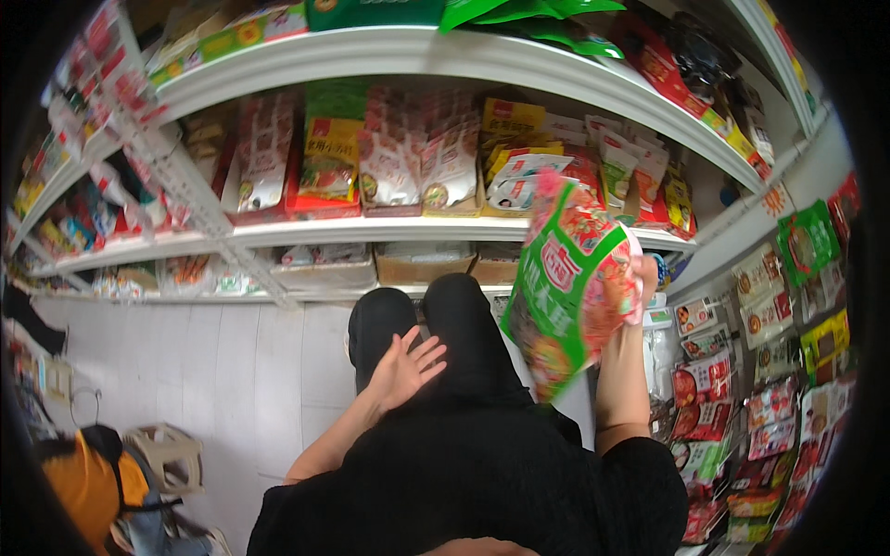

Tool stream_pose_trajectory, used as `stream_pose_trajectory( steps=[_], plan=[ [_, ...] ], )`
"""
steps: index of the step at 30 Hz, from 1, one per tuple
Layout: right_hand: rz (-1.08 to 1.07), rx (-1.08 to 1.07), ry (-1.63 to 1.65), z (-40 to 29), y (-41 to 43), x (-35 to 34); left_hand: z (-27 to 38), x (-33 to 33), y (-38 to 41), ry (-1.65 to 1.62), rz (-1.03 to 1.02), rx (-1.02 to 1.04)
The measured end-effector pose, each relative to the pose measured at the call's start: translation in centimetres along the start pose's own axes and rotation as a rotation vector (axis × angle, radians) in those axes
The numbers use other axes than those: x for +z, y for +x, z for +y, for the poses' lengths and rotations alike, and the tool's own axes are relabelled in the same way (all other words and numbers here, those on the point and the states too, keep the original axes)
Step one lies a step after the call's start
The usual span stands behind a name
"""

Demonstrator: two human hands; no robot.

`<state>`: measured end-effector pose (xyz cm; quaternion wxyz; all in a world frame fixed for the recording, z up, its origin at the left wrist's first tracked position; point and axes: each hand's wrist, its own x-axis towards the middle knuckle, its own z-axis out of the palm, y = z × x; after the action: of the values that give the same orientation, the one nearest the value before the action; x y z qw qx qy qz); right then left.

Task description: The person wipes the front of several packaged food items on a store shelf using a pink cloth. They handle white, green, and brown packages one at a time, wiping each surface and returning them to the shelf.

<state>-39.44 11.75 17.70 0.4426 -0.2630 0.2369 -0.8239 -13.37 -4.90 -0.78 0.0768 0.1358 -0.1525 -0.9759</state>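
My right hand [647, 278] grips a large green and red plastic food bag [556, 292] by its right edge. The bag is tilted, held up at the right of my knees, and looks blurred along its edges. It bears printed writing. Palm up, my left hand [405, 368] hovers over my black trousers [473, 347] with its fingers spread and nothing in it. Ahead of my knees, the white shelf [389, 229] carries cardboard display boxes of seasoning packets [393, 170], among them a yellow packet [330, 160].
Packets hang on the wall rack [702, 382] at right. Green bags [535, 10] lie on the upper shelf, with boxes [424, 260] below the middle one. Behind me at left are a plastic stool [167, 455] and a person in an orange top [80, 486] on the pale floor [229, 361].
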Motion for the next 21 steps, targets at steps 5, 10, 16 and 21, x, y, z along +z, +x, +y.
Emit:
stream_pose_trajectory(
  steps=[5,10,16,21],
  plan=[
    [0.126,-0.080,0.060,0.1,0.4,0.6,3.3,5.5,5.6,0.662,-0.482,0.066],
    [0.251,-0.182,0.003,-0.4,-1.2,0.7,1.8,9.0,8.0,0.697,-0.510,-0.272],
    [0.329,-0.328,-0.014,-3.9,-4.6,1.4,-3.9,11.1,8.0,0.500,-0.584,-0.405],
    [0.424,-0.431,-0.038,-6.2,-6.8,1.4,-4.9,15.4,7.3,0.570,-0.476,-0.216]
  ],
)
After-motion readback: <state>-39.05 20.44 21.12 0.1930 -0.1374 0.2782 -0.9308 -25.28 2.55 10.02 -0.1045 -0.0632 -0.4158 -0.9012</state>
